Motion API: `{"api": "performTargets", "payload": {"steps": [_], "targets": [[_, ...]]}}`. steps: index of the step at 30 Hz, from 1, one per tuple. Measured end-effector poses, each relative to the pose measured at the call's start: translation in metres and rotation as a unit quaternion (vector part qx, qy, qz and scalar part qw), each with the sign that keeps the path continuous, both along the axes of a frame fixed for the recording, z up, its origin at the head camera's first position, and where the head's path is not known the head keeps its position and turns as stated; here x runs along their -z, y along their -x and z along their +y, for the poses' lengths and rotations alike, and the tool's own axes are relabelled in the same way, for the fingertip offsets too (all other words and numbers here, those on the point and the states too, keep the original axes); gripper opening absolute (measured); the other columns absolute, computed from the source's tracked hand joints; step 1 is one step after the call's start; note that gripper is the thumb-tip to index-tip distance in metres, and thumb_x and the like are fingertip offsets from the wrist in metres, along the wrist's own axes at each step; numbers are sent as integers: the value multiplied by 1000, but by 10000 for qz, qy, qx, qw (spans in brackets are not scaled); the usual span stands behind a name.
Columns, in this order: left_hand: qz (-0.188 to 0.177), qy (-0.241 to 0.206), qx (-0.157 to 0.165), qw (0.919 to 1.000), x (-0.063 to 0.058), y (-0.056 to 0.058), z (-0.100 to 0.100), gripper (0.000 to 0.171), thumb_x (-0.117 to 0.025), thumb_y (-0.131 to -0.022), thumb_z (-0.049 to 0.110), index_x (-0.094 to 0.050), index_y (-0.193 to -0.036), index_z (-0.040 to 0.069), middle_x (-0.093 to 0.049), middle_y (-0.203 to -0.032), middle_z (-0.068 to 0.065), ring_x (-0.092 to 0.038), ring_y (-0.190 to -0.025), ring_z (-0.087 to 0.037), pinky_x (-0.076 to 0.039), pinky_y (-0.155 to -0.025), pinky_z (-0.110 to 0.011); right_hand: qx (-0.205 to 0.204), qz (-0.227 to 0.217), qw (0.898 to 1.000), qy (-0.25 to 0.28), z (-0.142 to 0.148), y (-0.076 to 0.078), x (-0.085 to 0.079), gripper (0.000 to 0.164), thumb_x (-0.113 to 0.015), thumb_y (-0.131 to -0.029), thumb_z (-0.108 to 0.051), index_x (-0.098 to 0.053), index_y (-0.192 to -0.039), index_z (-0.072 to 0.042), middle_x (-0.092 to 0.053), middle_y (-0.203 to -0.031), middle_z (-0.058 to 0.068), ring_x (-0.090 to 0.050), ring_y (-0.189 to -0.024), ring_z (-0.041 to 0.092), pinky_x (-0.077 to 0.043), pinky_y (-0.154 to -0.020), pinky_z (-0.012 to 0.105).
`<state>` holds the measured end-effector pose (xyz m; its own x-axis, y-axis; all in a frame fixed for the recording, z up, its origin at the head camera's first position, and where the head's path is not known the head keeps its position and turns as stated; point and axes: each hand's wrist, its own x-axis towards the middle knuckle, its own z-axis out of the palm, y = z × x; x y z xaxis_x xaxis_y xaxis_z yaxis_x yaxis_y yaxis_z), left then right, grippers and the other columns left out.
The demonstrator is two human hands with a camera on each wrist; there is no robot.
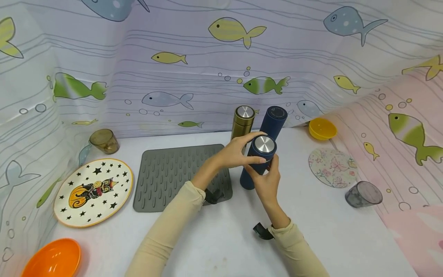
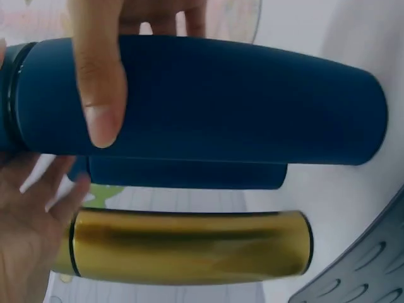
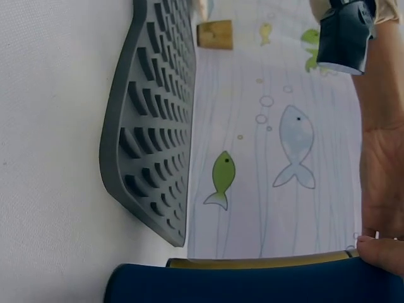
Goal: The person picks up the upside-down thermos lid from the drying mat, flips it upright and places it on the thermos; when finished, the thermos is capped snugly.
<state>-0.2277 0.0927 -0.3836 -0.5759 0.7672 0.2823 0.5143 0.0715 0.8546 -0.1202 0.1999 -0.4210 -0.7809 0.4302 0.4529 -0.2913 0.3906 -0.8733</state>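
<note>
Both hands are on the front blue thermos flask [image 1: 248, 179], which stands upright with a steel-topped lid [image 1: 264, 144]. My left hand [image 1: 237, 152] holds the lid from the left, thumb in front and fingers behind. Just below, my right hand [image 1: 267, 182] grips the flask's body. Its thumb lies across the blue side in the left wrist view. A second blue flask [image 1: 275, 121] and a gold flask [image 1: 242, 125] stand close behind. Along the bottom of the right wrist view runs the blue flask [image 3: 252, 284], with the left thumb at its upper end.
A grey ridged mat [image 1: 180, 177] lies left of the flasks. Farther left are a cat-patterned plate [image 1: 121, 177], a brown cup [image 1: 105, 141] and an orange bowl [image 1: 52, 259]. On the right are a yellow bowl [image 1: 322, 129], a floral round mat [image 1: 332, 167] and a grey cup [image 1: 363, 194].
</note>
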Motion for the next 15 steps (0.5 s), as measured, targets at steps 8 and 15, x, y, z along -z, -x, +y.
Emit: {"api": "performTargets", "payload": {"steps": [8,15], "targets": [[-30,-487,-760,9959,8,-12,12,82,-83,-79,24,-40,-147,5,-49,-140,-13,-51,-126,-24,-45,-107,-38,33,-110,9999,-8,-2,0,-2,67,-81,-78,3,-46,-135,9,-58,-128,29,-55,-117,43,-46,-93,55],[-539,-785,-387,9947,6,-9,10,79,-75,-81,16,-37,-149,7,-43,-145,-12,-45,-132,-22,-37,-115,-39,-63,-107,9999,12,-1,-1,-3,72,-81,-78,2,-43,-139,7,-56,-132,28,-55,-120,43,-45,-96,54]]}}
